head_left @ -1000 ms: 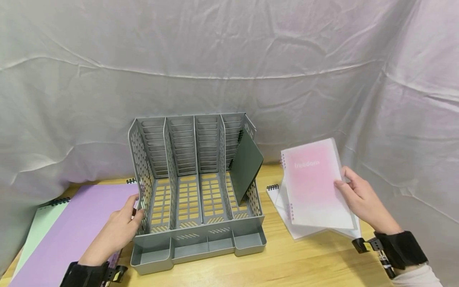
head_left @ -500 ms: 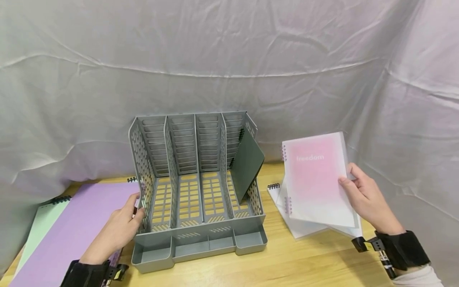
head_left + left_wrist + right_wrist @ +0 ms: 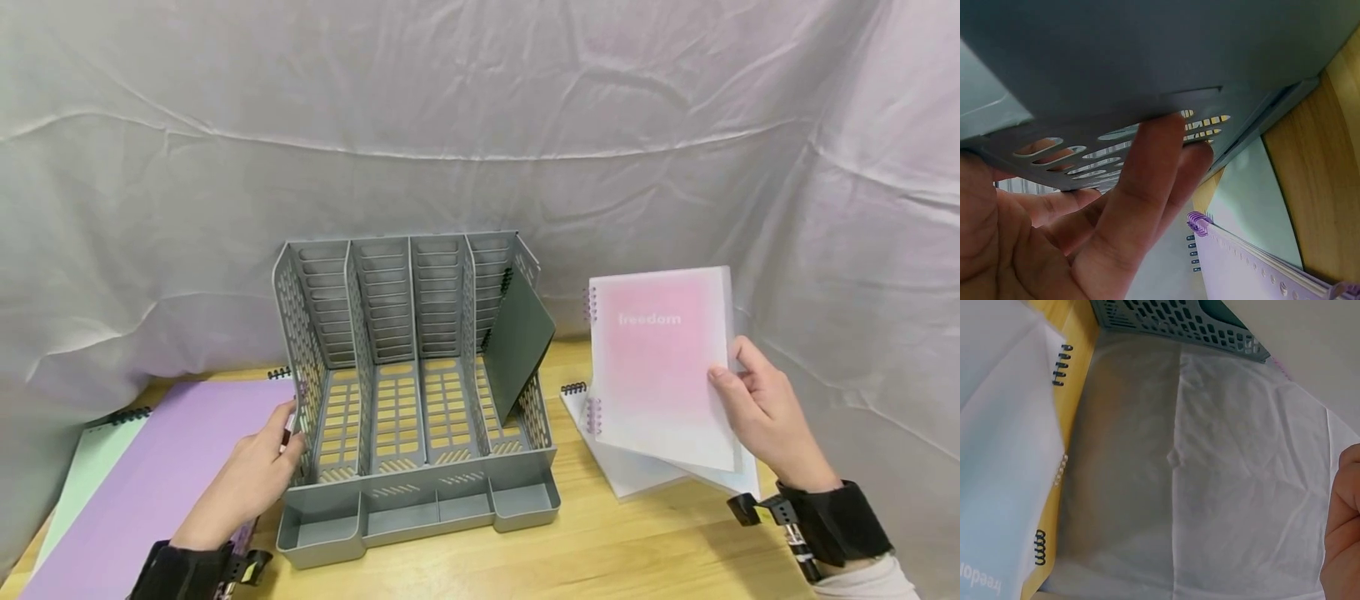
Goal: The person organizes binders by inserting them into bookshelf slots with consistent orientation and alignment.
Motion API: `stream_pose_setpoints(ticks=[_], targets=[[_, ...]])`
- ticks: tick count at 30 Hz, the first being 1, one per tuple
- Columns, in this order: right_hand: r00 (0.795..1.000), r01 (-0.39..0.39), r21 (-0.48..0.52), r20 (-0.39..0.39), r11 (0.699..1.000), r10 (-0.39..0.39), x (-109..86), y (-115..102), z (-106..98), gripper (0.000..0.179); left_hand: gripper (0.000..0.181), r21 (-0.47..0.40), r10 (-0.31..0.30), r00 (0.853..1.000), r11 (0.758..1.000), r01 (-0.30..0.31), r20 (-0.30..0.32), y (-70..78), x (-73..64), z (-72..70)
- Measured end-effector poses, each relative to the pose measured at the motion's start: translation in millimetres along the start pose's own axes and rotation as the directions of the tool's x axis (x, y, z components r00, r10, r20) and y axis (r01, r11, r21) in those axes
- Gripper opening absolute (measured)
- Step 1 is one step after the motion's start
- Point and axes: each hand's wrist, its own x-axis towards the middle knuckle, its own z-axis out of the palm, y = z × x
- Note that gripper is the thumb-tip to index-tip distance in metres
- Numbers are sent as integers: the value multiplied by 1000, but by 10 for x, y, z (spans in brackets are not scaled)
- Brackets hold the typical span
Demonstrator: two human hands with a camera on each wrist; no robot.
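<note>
A pink-and-white spiral notebook (image 3: 660, 367) marked "freedom" is held up at the right, above other notebooks. My right hand (image 3: 772, 417) pinches its right edge, thumb on the cover. My left hand (image 3: 251, 475) grips the left side wall of a grey file organizer (image 3: 420, 483). In the left wrist view, the left fingers (image 3: 1147, 181) lie against the organizer's slotted wall (image 3: 1097, 156). A dark green notebook (image 3: 517, 346) leans in the organizer's rightmost compartment.
White and pale-blue spiral notebooks (image 3: 622, 475) lie stacked on the wooden table (image 3: 637, 542) beneath the raised one. Purple (image 3: 172, 467) and mint-green (image 3: 90, 475) notebooks overlap at the left. A grey cloth (image 3: 450, 108) hangs behind everything.
My right hand has lifted the pink notebook slightly and turned it more upright. The left hand has kept its place on the organizer wall.
</note>
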Motion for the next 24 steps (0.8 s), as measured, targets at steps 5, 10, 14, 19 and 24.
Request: stream_pose_setpoints(ticks=[5,10,14,19,24], targets=[[1000,-21,24,-18,1000,21,4,-35,40,11,57,-6,14,1000,1000,-15,-5,-1,-10,6],[999,-18,36,-42,999,19,3,-59,93,9,55,-18,27,999,999,-27,-24,1,-19,20],[998,8,67,-70,998,-4,0,-70,133,6,54,-13,28,999,1000,-28,-27,9,-16,21],[992,54,97,-115,994,-43,7,-75,178,5,57,-8,32,999,999,-32,-23,13,-20,19],[986,59,93,-159,994,-43,24,-120,220,9,57,-2,32,999,999,-33,-27,2,-35,12]])
